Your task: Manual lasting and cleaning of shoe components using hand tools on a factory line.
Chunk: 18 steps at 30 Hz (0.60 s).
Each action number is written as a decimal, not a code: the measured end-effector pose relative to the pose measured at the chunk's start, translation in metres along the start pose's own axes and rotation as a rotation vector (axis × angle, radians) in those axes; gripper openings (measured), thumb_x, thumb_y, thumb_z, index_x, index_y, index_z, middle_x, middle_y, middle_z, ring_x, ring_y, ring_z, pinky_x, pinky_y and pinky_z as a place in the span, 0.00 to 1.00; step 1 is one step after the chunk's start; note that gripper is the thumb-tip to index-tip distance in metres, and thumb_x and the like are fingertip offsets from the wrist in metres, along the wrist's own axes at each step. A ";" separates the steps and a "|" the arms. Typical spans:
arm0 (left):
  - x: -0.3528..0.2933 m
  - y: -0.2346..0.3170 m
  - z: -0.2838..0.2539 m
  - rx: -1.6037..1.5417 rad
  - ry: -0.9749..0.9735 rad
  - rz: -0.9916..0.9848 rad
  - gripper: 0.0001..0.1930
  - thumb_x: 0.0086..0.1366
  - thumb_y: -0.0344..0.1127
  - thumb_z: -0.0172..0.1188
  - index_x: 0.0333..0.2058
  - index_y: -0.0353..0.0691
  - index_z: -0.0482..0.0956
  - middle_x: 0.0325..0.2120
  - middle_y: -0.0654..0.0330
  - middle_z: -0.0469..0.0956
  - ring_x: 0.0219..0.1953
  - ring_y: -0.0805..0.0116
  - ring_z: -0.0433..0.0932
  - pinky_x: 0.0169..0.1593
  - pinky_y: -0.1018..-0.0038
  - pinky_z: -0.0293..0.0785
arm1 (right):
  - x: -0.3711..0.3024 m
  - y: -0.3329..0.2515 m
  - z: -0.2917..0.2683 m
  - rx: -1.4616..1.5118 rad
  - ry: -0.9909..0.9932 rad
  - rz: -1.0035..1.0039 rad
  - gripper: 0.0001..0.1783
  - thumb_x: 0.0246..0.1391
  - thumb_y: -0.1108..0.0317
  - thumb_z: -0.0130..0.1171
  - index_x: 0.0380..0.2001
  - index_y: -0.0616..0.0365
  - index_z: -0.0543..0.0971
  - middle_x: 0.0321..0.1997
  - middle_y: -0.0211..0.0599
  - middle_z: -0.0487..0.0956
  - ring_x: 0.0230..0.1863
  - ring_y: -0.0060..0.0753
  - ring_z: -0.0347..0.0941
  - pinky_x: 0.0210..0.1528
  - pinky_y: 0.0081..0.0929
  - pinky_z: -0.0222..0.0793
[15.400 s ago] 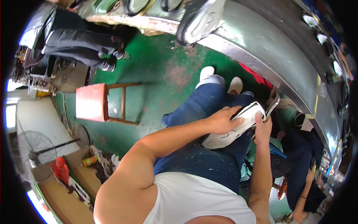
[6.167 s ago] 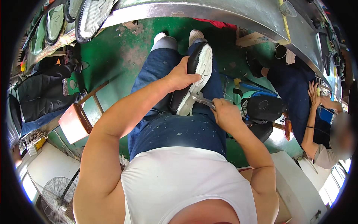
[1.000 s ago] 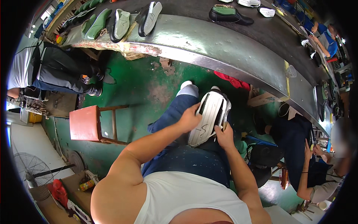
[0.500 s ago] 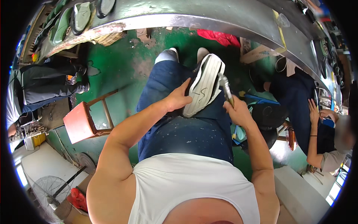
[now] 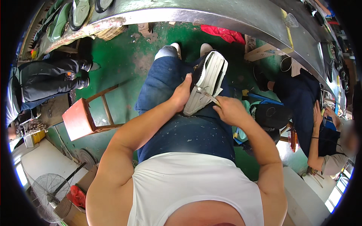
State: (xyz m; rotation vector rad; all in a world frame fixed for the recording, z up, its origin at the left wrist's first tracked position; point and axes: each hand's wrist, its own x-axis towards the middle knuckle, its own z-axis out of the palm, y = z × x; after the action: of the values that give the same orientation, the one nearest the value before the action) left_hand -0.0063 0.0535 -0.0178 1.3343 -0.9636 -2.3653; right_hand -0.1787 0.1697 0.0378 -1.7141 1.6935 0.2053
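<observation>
Sole side up, a shoe [image 5: 212, 71] with a black upper and a whitish underside rests on my thighs, its toe end pointing away from me. My left hand [image 5: 182, 92] grips its left side, the thumb along the black upper and the other fingers mostly hidden. In my right hand [image 5: 230, 109] is a slim metal hand tool [image 5: 204, 92] with a brownish handle; its exact kind cannot be made out. The tool's metal end lies across the shoe's underside, close to my left hand.
A long metal-edged bench [image 5: 181, 28] spans the far side, with several shoes [image 5: 80, 15] at its left. A reddish stool [image 5: 78, 119] stands left, a wire fan [image 5: 49, 192] lower left. A seated co-worker [image 5: 332, 150] is at right; another person's legs [image 5: 51, 77] show at left.
The tool has swung from the shoe's right edge leftward onto its underside, with my right hand moving nearer. My left hand has shifted slightly along the shoe's side, its thumb now raised.
</observation>
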 end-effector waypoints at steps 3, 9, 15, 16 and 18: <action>0.028 -0.025 -0.015 0.431 0.282 0.237 0.31 0.77 0.52 0.35 0.64 0.31 0.66 0.64 0.43 0.67 0.67 0.51 0.65 0.68 0.67 0.59 | 0.002 0.000 0.035 0.264 0.277 -0.013 0.24 0.59 0.63 0.58 0.54 0.66 0.72 0.40 0.55 0.79 0.46 0.56 0.77 0.48 0.46 0.73; 0.033 -0.022 -0.027 0.815 0.218 0.399 0.26 0.76 0.44 0.37 0.63 0.32 0.67 0.61 0.37 0.68 0.66 0.41 0.63 0.67 0.62 0.62 | -0.001 0.023 0.015 0.110 0.542 -0.082 0.29 0.57 0.68 0.60 0.59 0.70 0.67 0.52 0.58 0.76 0.52 0.62 0.73 0.54 0.46 0.70; 0.032 -0.009 -0.021 1.101 0.051 0.789 0.27 0.74 0.39 0.44 0.69 0.42 0.58 0.68 0.40 0.56 0.67 0.44 0.62 0.65 0.61 0.66 | 0.027 0.039 0.020 0.145 0.483 0.120 0.21 0.58 0.67 0.59 0.52 0.65 0.70 0.47 0.53 0.78 0.46 0.62 0.76 0.47 0.48 0.73; 0.028 -0.001 -0.018 1.263 -0.019 0.735 0.28 0.74 0.39 0.44 0.70 0.45 0.55 0.70 0.41 0.51 0.68 0.42 0.61 0.66 0.60 0.66 | 0.027 0.044 0.026 0.218 0.491 0.145 0.18 0.59 0.66 0.58 0.50 0.63 0.72 0.44 0.53 0.78 0.44 0.62 0.76 0.46 0.48 0.74; 0.025 0.008 -0.011 1.421 -0.093 0.672 0.29 0.74 0.39 0.44 0.72 0.48 0.53 0.72 0.41 0.45 0.68 0.40 0.59 0.67 0.60 0.65 | 0.023 0.058 0.026 0.281 0.457 0.120 0.16 0.59 0.65 0.58 0.47 0.62 0.73 0.41 0.54 0.79 0.43 0.62 0.76 0.45 0.49 0.73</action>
State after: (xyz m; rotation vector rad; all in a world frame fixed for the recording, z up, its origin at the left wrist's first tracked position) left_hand -0.0114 0.0293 -0.0331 0.8397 -2.7703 -1.0554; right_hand -0.2199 0.1720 -0.0155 -1.5236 2.0390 -0.3838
